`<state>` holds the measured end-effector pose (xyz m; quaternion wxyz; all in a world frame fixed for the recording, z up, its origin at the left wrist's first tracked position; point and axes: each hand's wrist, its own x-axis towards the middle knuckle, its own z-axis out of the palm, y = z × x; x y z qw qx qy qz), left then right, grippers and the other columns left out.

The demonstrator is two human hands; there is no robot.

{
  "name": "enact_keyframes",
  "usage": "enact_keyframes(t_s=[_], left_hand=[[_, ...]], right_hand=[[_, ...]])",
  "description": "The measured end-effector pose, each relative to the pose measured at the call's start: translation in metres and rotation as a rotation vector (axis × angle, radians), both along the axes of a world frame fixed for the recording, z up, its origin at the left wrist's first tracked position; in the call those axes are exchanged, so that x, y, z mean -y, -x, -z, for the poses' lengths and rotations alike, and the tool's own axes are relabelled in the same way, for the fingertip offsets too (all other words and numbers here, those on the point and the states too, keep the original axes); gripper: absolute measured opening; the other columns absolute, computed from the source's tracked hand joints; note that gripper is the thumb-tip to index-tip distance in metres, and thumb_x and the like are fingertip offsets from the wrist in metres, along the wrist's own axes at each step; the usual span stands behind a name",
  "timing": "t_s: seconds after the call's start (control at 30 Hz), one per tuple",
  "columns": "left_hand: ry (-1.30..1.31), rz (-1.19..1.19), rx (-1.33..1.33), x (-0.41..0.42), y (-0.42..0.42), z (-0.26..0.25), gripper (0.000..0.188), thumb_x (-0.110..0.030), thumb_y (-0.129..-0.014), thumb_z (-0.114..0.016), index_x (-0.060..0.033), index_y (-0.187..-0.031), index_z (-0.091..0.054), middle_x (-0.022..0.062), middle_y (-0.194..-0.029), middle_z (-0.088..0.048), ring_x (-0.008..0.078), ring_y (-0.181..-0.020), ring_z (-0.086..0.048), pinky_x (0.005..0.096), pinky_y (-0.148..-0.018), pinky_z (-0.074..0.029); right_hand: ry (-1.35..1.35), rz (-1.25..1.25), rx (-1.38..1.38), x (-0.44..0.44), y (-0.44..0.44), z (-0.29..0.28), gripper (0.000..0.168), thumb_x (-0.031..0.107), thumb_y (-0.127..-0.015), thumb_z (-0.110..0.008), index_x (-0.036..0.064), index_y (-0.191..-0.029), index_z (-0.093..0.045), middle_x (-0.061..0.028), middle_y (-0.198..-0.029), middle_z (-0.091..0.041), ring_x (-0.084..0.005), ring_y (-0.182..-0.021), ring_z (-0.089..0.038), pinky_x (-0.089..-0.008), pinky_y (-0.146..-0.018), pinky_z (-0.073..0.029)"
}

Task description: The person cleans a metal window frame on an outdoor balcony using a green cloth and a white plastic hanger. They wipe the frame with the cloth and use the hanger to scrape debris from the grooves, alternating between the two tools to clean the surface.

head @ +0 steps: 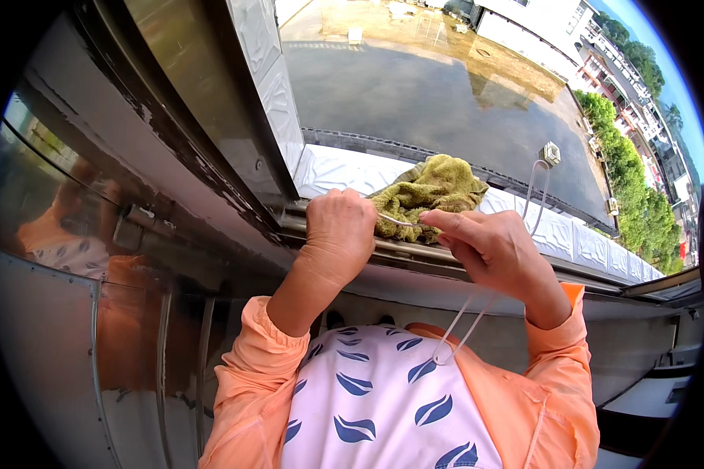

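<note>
A pale, thin cord or wire spans between my two hands at the window sill. My left hand is closed in a fist on one end, close to the window frame. My right hand pinches the same strand between thumb and fingers. Pale loops of it stick out above and below my right hand. Just beyond my hands, a crumpled olive-green cloth lies on the sill, partly over the metal window track.
White embossed tiles line the outer ledge, with a wet flat roof below. A dark-framed window pane stands at the left. Nearer on the left is a shiny metal door with a latch.
</note>
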<state>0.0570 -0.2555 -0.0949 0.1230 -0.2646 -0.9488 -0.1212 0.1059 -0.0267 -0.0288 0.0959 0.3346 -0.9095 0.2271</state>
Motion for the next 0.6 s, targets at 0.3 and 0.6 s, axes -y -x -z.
enact_keyframes(t_s=[0.3,0.6], left_hand=[[-0.03,-0.007,0.065,0.003,0.007,0.001,0.006,-0.008,-0.073,-0.066,-0.0036,-0.072,-0.062,0.0126,-0.077,-0.06,0.0333,-0.079,-0.063,0.045,-0.066,-0.05],[-0.247,-0.086,-0.323,0.026,-0.01,-0.016,0.014,0.001,-0.071,-0.065,-0.0046,-0.074,-0.052,0.0125,-0.074,-0.05,0.0333,-0.068,-0.055,0.0444,-0.06,-0.047]], right_hand=[[0.045,-0.041,-0.033,-0.004,0.008,-0.002,0.042,0.0,-0.082,-0.067,0.011,-0.123,-0.062,-0.0098,-0.077,-0.067,-0.0285,-0.061,-0.064,-0.0345,-0.053,-0.047],[0.108,-0.019,-0.035,-0.006,0.005,0.004,0.045,-0.001,-0.082,-0.067,0.011,-0.125,-0.062,-0.0097,-0.077,-0.067,-0.0281,-0.064,-0.065,-0.033,-0.054,-0.048]])
